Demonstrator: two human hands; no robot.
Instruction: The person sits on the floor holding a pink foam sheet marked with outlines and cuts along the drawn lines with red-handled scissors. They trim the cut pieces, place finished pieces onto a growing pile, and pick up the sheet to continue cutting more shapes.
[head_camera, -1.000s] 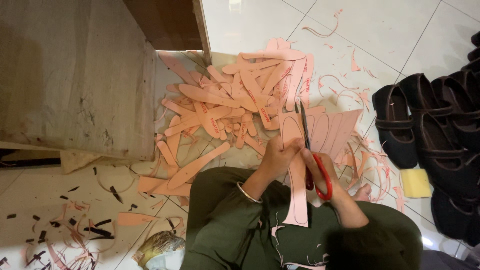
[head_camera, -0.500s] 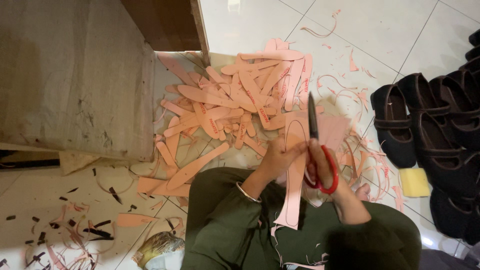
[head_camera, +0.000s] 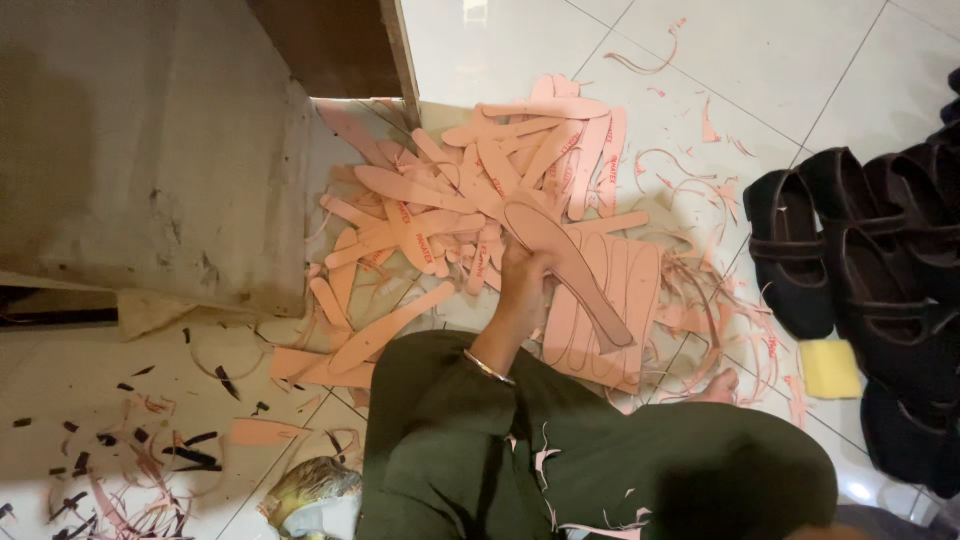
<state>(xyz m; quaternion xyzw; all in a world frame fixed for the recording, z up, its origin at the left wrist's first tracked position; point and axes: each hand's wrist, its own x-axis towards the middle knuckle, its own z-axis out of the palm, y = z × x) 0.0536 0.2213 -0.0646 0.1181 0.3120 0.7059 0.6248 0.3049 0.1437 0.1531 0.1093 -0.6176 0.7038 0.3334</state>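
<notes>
Insole cutout (head_camera: 568, 262), pink, freshly cut free, now pinched in left grip (head_camera: 524, 272) over pile (head_camera: 470, 190); scissors and right grip gone from view.

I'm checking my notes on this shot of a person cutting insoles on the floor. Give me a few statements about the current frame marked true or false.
1. The left hand holds a pink cut-out insole over the pile. True.
2. Red scissors are in the right hand. False: neither scissors nor the right hand show in this frame.
3. Black shoes sit on the tiles at the right. True.
4. The shoes are white. False: they are black.
5. A bangle circles the left wrist. True.
6. The floor around the pile is free of scraps. False: thin pink trimmings lie scattered on the tiles.
</notes>
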